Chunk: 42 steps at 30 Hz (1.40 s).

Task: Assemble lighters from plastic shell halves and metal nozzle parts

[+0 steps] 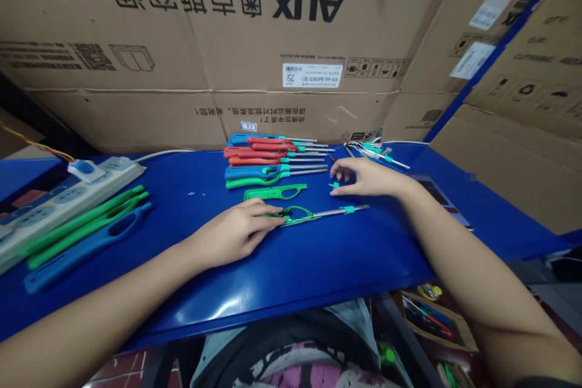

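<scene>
On the blue table, my left hand (240, 227) is closed over the handle end of an opened green long-nosed lighter (297, 215), partly hiding it. The lighter's metal tube points right and carries a teal piece (349, 210) near its tip. My right hand (357, 176) is curved above the table, thumb and fingers apart. A small teal plastic part (334, 185) is between its thumb and fingertips; I cannot tell whether they touch it. Just behind my left hand lies a loose green handle half (275, 192).
Several red, blue and green lighters (277, 157) lie in a row at the back. Metal tubes with teal parts (382, 154) are behind my right hand. Handle shells (86, 230) and a white power strip (68, 194) lie at left. Cardboard (218, 60) walls the back.
</scene>
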Each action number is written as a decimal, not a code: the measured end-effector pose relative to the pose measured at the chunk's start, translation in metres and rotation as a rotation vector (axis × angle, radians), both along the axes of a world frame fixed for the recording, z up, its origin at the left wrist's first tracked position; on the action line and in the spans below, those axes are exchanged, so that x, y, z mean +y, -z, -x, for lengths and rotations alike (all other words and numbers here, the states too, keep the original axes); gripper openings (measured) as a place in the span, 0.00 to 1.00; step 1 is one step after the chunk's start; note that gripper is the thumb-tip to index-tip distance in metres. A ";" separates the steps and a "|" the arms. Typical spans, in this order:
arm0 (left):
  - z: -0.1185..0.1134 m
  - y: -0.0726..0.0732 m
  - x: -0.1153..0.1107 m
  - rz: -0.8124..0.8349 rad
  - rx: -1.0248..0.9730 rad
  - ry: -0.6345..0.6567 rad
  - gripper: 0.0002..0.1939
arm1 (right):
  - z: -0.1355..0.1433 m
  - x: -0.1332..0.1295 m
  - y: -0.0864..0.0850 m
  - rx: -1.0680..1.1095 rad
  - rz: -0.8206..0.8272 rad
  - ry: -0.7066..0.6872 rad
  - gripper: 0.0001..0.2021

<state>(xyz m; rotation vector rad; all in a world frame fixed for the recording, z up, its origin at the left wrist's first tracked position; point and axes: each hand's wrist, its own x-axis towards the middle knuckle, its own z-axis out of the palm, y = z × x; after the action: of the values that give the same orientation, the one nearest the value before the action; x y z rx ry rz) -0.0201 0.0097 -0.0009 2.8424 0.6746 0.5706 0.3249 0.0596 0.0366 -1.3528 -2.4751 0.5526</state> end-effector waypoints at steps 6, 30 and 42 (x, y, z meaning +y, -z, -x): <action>-0.003 -0.005 -0.004 0.040 -0.078 -0.024 0.18 | -0.001 0.000 -0.001 -0.116 0.070 -0.056 0.12; -0.010 -0.003 -0.007 0.333 -0.153 -0.238 0.13 | 0.079 -0.037 0.042 0.301 -0.171 -0.394 0.06; -0.012 -0.005 -0.011 0.285 -0.119 -0.232 0.13 | 0.078 -0.042 0.036 0.062 -0.321 -0.450 0.09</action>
<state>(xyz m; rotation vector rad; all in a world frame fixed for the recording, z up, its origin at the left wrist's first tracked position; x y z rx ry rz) -0.0082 -0.0009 0.0046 2.4643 0.9840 0.6160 0.2469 0.0171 0.0010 -0.6543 -2.6769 0.2588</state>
